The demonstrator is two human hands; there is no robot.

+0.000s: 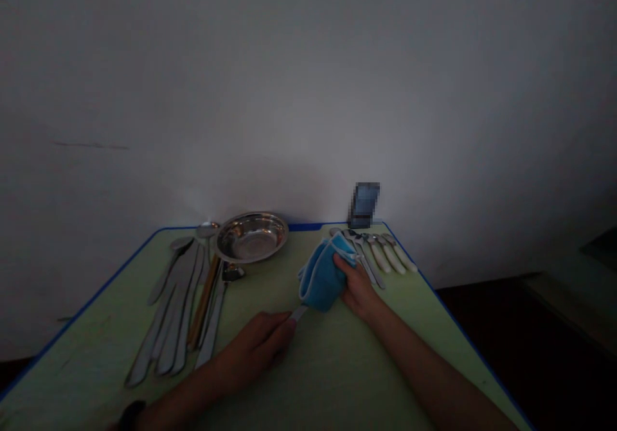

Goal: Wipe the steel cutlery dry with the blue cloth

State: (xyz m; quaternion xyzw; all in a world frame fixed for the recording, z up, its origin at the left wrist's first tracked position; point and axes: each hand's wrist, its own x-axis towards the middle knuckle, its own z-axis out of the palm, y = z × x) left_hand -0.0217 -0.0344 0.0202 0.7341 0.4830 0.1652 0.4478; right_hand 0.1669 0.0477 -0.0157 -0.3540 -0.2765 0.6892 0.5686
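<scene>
Evidently, the left hand (267, 342) pinches a metal utensil (299, 313) over the middle of the table (357, 373), its far end hidden in the soft-looking blue cloth (322, 282) gripped by the right hand (357, 291); probably light, stiff and slick, it suits holding by the near end

Dark device (365, 205) before a grey wall (308, 84)

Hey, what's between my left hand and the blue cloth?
In the head view, a short grey stretch of utensil shows between your left hand and the blue cloth; its far end is hidden.
</scene>
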